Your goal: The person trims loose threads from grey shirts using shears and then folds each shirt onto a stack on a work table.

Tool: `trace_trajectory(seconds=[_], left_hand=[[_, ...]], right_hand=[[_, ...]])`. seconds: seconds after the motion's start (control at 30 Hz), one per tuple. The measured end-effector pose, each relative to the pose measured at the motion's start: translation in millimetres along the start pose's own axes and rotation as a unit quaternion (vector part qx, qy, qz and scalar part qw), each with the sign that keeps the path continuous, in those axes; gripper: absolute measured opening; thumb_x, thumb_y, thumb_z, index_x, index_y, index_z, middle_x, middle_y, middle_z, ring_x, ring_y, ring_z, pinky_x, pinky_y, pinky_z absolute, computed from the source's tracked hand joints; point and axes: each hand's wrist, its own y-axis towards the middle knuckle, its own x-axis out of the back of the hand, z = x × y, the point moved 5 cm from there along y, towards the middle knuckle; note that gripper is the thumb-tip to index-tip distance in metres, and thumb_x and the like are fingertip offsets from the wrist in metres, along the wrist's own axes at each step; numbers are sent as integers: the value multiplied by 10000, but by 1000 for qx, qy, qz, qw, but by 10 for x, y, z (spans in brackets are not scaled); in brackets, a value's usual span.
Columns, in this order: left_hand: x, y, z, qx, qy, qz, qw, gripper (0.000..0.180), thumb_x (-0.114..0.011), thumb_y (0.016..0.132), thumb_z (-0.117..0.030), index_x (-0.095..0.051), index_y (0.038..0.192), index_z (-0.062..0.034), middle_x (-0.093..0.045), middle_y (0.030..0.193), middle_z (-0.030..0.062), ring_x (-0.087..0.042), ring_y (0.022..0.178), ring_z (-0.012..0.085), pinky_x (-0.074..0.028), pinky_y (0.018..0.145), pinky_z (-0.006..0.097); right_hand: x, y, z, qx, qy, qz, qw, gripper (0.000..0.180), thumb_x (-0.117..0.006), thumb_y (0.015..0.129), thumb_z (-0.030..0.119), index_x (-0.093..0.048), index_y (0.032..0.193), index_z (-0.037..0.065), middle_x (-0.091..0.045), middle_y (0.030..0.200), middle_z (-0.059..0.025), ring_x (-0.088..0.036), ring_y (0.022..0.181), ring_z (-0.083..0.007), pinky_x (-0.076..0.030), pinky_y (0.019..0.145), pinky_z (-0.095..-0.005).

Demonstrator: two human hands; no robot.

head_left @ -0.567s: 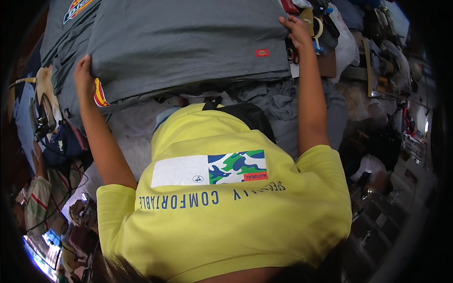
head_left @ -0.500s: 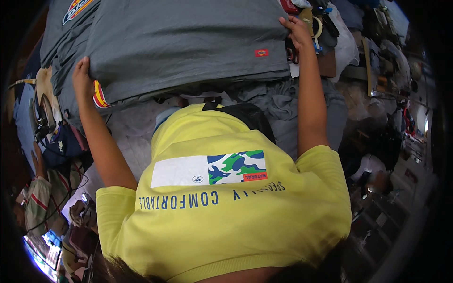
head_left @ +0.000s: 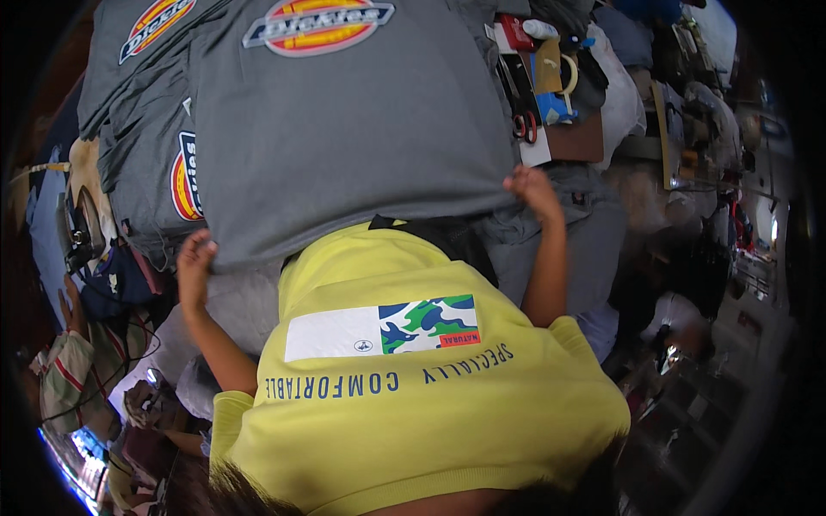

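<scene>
A grey garment with a large red, yellow and blue emblem lies spread out in front of me, its near edge reaching to my waist. At its near left corner, my left hand is closed in a pinch on the hem. My right hand pinches the near right corner, fingers curled and slightly blurred. More grey garments with similar emblems lie beneath and to the left. The exact kind of garment cannot be made out.
Red-handled scissors, a tape roll and a brown board sit at the right. An iron stands at the left beside dark cloth. Another person's hand shows at the far left. Grey cloth bunches near my right arm.
Both hands have come nearer to my body, pulling the garment's near edge toward me. The large emblem has come into view, and the small red tag is out of sight.
</scene>
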Motion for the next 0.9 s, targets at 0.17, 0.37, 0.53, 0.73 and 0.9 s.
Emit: trace_trajectory(seconds=[0.17, 0.37, 0.53, 0.73, 0.9], left_hand=[[60, -113, 1508, 134, 207, -37, 968, 221, -681, 712, -107, -566, 858, 14, -572, 666, 43, -510, 550, 111, -419, 503, 265], [142, 249, 1402, 37, 488, 25, 872, 175, -650, 731, -148, -568, 801, -10, -625, 751, 143, -617, 653, 221, -456, 582, 331], [223, 490, -483, -181, 234, -234, 926, 248, -568, 824, -197, -574, 1021, -47, -603, 897, 139, -587, 827, 239, -446, 729, 315], [-358, 1075, -999, -358, 454, -62, 814, 342, -594, 806, -229, -529, 1100, -67, -523, 1082, 128, -500, 943, 274, -356, 866, 332], [-400, 1315, -913, -312, 293, 3, 904, 307, -612, 791, -226, -534, 1045, -70, -556, 1031, 112, -506, 935, 256, -376, 831, 315]], right_hand=[[-389, -35, -632, -6, -168, -11, 986, 296, -747, 619, 117, -567, 804, -27, -582, 671, -82, -550, 621, -141, -433, 584, -283], [-255, -9, 187, -5, -313, -4, 950, 302, -722, 672, 210, -584, 814, -18, -596, 666, -90, -592, 640, -204, -444, 595, -309], [-270, 131, 1168, 312, -248, -131, 908, 317, -662, 741, 298, -583, 851, 11, -570, 791, -98, -570, 793, -232, -431, 669, -316], [-809, 485, 1594, 495, -346, -12, 797, 320, -655, 731, 240, -555, 922, 4, -548, 892, -126, -537, 895, -263, -423, 728, -356], [-734, 616, 1507, 369, -243, 109, 891, 362, -644, 728, 186, -469, 1003, 28, -518, 933, -100, -521, 858, -191, -388, 763, -286]])
